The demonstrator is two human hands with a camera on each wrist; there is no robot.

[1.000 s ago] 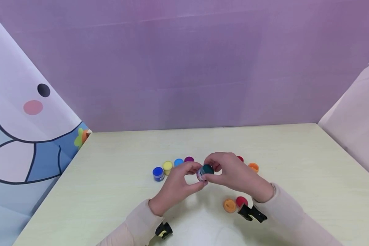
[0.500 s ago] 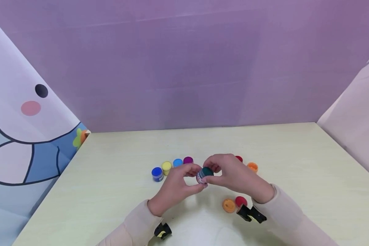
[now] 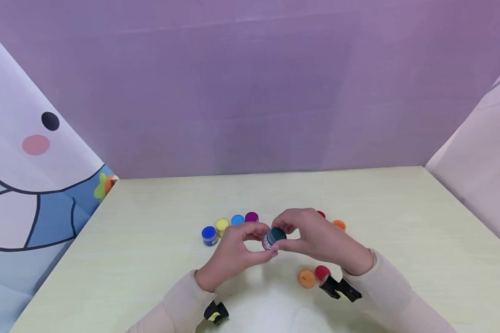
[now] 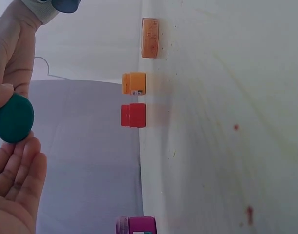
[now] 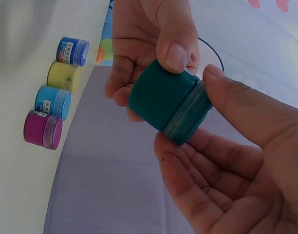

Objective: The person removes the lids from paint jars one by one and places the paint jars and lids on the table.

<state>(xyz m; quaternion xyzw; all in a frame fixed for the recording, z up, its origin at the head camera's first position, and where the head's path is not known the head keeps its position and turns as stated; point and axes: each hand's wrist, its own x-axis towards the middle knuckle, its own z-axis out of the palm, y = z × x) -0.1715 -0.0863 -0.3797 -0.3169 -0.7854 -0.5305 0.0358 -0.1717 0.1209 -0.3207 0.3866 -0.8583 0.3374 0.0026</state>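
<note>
A small green paint jar [image 3: 274,237] is held up over the table between both hands. My right hand [image 3: 318,235] pinches it at the ribbed, clear-edged end [image 5: 188,114] with thumb and fingers. From the other side my left hand [image 3: 232,252] holds the jar's smooth green end, its thumb [image 5: 177,56] pressed on the side in the right wrist view. The jar is tilted. In the left wrist view its round green face [image 4: 15,118] shows between the fingers of the two hands.
Blue [image 3: 209,236], yellow [image 3: 222,226], light blue [image 3: 238,219] and purple [image 3: 252,216] jars stand left of the hands. Behind the right hand are a red jar [image 4: 133,115] and an orange jar [image 3: 339,225]. An orange lid [image 3: 306,278] and a red lid [image 3: 322,272] lie nearer.
The head view has shifted a little, so the table things and hands sit slightly further left. Both hands keep their hold on the green paint jar.
</note>
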